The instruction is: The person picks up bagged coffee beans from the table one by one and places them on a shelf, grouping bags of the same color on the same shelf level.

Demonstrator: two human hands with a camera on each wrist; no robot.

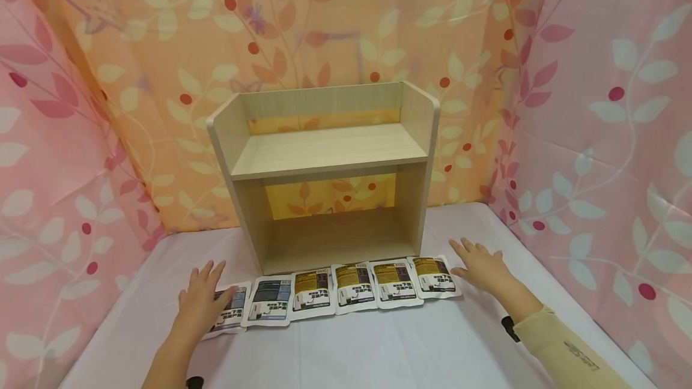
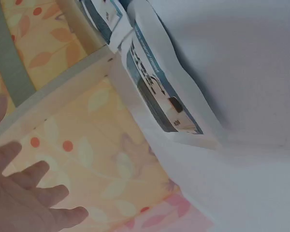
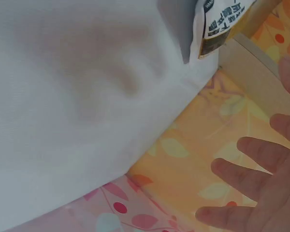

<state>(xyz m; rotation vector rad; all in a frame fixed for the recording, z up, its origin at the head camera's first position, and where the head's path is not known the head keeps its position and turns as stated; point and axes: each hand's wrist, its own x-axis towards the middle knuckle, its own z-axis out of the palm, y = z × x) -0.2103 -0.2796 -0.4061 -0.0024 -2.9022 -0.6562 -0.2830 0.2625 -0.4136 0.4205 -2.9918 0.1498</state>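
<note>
— Position of the six flat, white-bordered printed pouches (image 1: 354,287)?
— One row on the white cloth-covered surface (image 1: 351,350), along the front of the pale wooden two-tier shelf (image 1: 330,146); two blue-black at left, four gold-brown at right.
— Grip, each hand?
— Both released, fingers spread: left hand (image 1: 197,304) near the leftmost pouch (image 1: 236,305), right hand (image 1: 483,268) near the rightmost pouch (image 1: 435,275).
</note>
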